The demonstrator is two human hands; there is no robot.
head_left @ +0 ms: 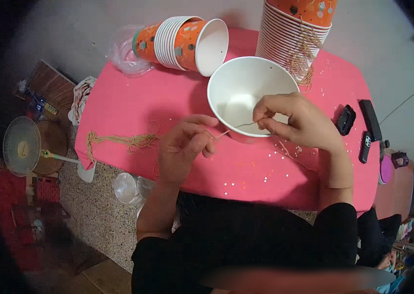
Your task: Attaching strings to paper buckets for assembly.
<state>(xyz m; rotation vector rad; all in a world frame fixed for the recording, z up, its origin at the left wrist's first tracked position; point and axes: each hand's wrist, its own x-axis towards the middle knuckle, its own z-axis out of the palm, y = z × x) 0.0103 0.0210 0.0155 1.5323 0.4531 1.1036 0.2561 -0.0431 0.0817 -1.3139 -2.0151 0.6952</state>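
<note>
A thin beige string (237, 127) runs between my two hands, in front of the near rim of a white paper bucket (231, 81). My left hand (181, 147) has its fingers curled, with the string between thumb and fingers. Thumb and fingertips of my right hand (299, 120) pinch the string's other part, close against the bucket's right side. The bucket stands upright and its white inside shows. Another pale strand (290, 156) trails below my right hand. Left of my left hand lies a bundle of beige strings (123, 140).
On the pink-covered table (168, 98), a stack of orange paper buckets (180, 46) lies sideways beside a clear plastic bag (128, 58). A taller stack (285, 41), draped with strings, stands at the back right. Small black devices (365, 146) lie right; white and orange dots are scattered.
</note>
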